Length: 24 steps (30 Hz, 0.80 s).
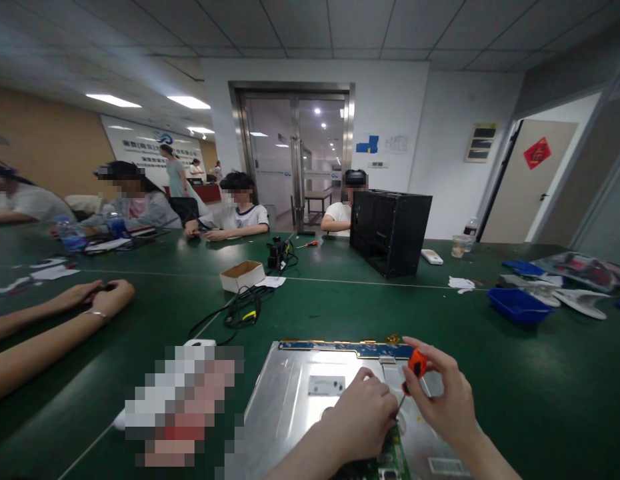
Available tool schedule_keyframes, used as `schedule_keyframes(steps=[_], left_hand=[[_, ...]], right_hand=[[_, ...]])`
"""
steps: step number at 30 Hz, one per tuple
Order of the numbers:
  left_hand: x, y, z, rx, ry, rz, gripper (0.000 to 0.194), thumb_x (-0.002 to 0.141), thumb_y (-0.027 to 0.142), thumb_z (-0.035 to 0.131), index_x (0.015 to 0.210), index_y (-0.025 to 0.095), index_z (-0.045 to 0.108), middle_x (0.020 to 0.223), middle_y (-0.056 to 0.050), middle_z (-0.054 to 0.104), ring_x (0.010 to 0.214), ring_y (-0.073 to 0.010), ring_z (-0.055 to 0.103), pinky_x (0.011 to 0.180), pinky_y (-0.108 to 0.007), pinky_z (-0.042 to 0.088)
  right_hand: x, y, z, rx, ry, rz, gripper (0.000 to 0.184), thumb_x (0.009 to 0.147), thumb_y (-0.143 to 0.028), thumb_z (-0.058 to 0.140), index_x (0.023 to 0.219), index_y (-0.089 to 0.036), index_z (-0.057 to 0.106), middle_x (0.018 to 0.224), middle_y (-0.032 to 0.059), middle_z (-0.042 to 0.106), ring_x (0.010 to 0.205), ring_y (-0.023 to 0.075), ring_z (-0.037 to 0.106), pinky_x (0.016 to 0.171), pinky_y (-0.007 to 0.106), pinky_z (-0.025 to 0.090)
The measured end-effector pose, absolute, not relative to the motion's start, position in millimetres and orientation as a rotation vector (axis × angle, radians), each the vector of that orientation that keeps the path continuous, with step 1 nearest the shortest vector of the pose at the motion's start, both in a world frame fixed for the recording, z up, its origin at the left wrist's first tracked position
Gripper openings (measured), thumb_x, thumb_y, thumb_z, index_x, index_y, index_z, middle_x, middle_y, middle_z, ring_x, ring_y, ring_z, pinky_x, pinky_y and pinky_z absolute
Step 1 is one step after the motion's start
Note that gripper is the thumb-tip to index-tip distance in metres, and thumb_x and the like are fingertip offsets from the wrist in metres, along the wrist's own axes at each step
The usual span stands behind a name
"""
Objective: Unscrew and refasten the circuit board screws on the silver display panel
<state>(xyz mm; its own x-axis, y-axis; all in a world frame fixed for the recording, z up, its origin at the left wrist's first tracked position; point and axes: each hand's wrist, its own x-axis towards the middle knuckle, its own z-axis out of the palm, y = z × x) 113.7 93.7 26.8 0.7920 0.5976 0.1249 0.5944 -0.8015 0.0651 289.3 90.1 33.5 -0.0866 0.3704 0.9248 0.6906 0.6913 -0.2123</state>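
Observation:
In my right hand (pixel 445 393) is a screwdriver (pixel 418 362) with an orange and black handle, held between thumb and fingers. Its shaft slants down to the left, toward the fingers of my left hand (pixel 363 413). That hand is curled and rests over a green circuit board (pixel 387 457); whatever its fingertips grip is hidden. Beneath both hands lies a silver metal display panel (pixel 280 383), flat on the table. A blue circuit strip (pixel 340 348) runs along its far edge, and a pale label (pixel 327 385) is stuck on the metal.
Left of the panel are a blurred-out object (pixel 180 400) and black cables (pixel 243 307). Farther off stand a small open box (pixel 241 275) and a black computer case (pixel 390 233). A blue tray (pixel 519 305) lies right. Another person's hands (pixel 103 297) are at left.

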Motion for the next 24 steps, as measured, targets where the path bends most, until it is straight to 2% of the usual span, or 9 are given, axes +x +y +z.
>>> schedule_keyframes(steps=[6, 15, 24], left_hand=[[114.4, 96.8, 24.4, 2.988, 0.962, 0.209, 0.010, 0.088, 0.021, 0.064, 0.080, 0.016, 0.063, 0.088, -0.005, 0.072, 0.084, -0.0216, 0.067, 0.083, -0.035, 0.042], [115.6, 97.5, 23.7, 2.997, 0.963, 0.184, 0.008, 0.088, 0.023, 0.065, 0.083, 0.016, 0.064, 0.090, -0.006, 0.073, 0.085, -0.0227, 0.067, 0.084, -0.035, 0.043], [115.5, 95.1, 26.0, 2.994, 0.989, 0.210, 0.010, 0.090, 0.022, 0.063, 0.082, 0.016, 0.064, 0.089, -0.007, 0.073, 0.085, -0.0227, 0.068, 0.084, -0.036, 0.042]], right_hand=[[287.0, 88.3, 37.0, -0.829, -1.717, -0.321, 0.024, 0.101, -0.032, 0.055, 0.121, -0.019, 0.053, 0.102, 0.0120, 0.077, 0.069, 0.0190, 0.076, 0.057, 0.030, 0.061], [286.0, 88.0, 41.2, -0.776, -1.719, -0.297, 0.024, 0.101, -0.030, 0.055, 0.122, -0.019, 0.053, 0.101, 0.0109, 0.078, 0.060, 0.0163, 0.073, 0.052, 0.027, 0.061], [286.6, 87.6, 41.7, -0.769, -1.729, -0.279, 0.026, 0.098, -0.025, 0.059, 0.123, -0.020, 0.054, 0.104, 0.0112, 0.077, 0.070, 0.0185, 0.075, 0.058, 0.028, 0.062]])
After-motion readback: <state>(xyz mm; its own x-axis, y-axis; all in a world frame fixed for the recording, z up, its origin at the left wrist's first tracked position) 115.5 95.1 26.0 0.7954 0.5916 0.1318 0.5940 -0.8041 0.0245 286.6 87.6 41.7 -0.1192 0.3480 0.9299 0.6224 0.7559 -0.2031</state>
